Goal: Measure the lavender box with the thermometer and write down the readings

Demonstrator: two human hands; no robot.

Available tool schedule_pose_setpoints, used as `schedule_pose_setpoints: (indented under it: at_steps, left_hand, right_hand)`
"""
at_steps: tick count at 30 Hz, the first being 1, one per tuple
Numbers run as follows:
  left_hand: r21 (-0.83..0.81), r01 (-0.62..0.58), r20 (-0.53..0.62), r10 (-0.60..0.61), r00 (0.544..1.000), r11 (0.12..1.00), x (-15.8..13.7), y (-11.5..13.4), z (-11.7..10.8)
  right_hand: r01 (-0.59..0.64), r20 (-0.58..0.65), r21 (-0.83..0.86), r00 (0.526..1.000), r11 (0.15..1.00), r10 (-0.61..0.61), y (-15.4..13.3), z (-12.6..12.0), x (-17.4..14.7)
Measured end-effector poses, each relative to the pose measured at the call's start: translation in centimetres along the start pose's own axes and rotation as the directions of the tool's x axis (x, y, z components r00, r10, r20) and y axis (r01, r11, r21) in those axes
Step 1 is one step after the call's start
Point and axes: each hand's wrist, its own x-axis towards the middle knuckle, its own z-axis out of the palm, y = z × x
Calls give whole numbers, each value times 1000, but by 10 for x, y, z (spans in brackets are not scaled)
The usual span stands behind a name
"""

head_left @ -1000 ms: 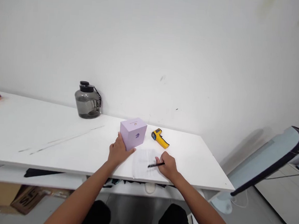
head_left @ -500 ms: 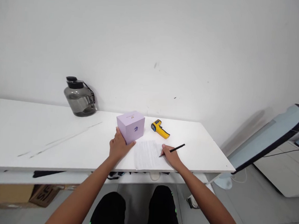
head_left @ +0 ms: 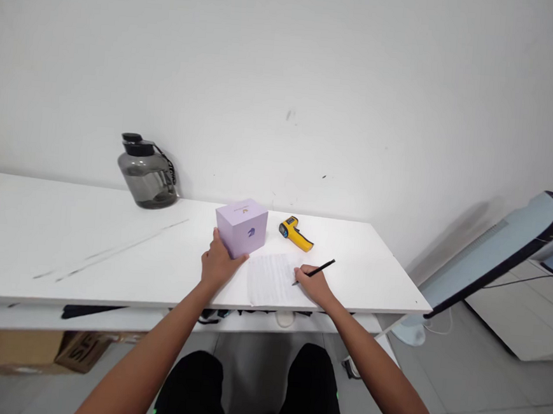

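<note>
A lilac box with a small dark emblem stands on the white table. Around its near left corner my left hand is wrapped, thumb along the front and fingers on the left side. My right hand pinches a slim black pen, its tip down at the right part of a sheet of paper. The sheet lies flat by the table's front edge and bears faint lines I cannot read. Behind the paper, a yellow infrared thermometer lies on its side, right of the box.
A large grey water jug with a black lid stands at the back left against the wall. The white table has a shelf below with items partly hidden. A cardboard box sits underneath. A pale, dark-edged panel leans at the right.
My right hand and the pen have shifted slightly left across the paper. The whole view has moved a little; my left hand stays on the box.
</note>
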Motion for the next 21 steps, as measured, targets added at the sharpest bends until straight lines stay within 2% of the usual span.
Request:
schedule_pose_setpoints:
  at_steps: [4, 7, 12, 21]
  left_hand:
    - [-32, 36, 1, -36, 999, 999, 0, 1, -1]
    - [-55, 60, 16, -59, 998, 997, 0, 2, -3]
    - [-48, 41, 7, -41, 999, 998, -1, 3, -4]
    - [-33, 19, -5, -19, 1000, 999, 0, 0, -1]
  right_hand:
    - [-5, 27, 3, 1000, 1000, 5, 1, -1, 0]
    - [-16, -5, 16, 1000, 1000, 16, -1, -1, 0]
    - [-17, -37, 15, 999, 1000, 17, -2, 0, 0]
    - [-10, -14, 17, 1000, 1000, 10, -4, -1, -2]
